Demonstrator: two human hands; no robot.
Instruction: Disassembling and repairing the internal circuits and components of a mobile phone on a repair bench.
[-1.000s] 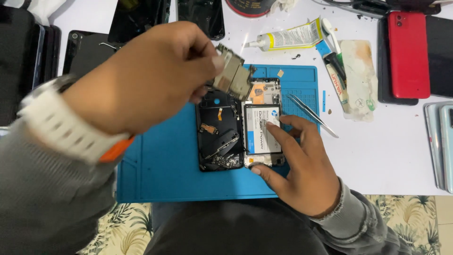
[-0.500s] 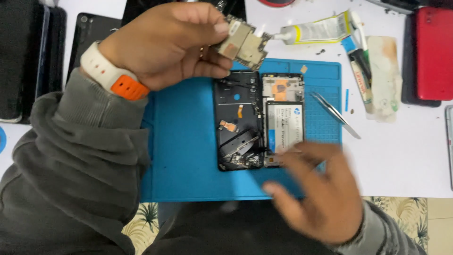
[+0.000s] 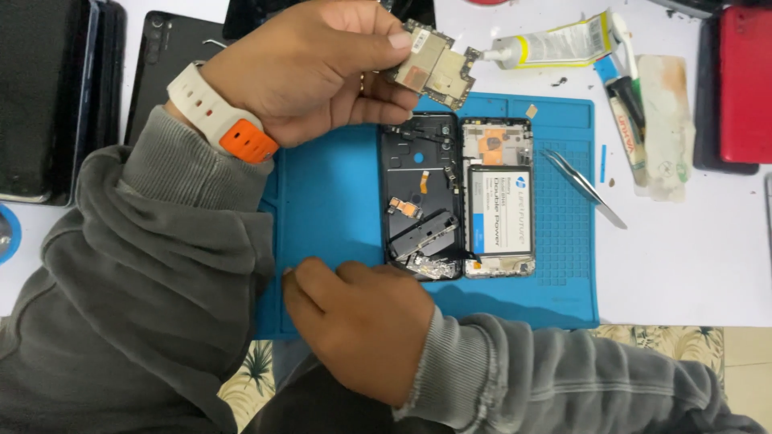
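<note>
While a yellow-and-white glue tube [image 3: 555,46] lies at the tabletop's [image 3: 691,249] far edge beside a red phone [image 3: 744,84], the left hand [image 3: 305,68] pinches a small circuit board [image 3: 434,64] above the blue mat [image 3: 338,201]. The right hand [image 3: 362,329], loosely curled and empty, rests on the mat's near edge. An opened phone [image 3: 458,197], white-labelled battery showing, lies between them; tweezers [image 3: 583,185] lie just right.

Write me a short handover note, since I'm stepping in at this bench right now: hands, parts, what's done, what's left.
Left hand holds the circuit board lifted above the blue mat.
Right hand is empty, resting on the mat's near edge.
The opened phone lies on the mat, its battery in place; tweezers lie to its right.
Done: board is out.
Left: board is not yet set down or refitted.
</note>
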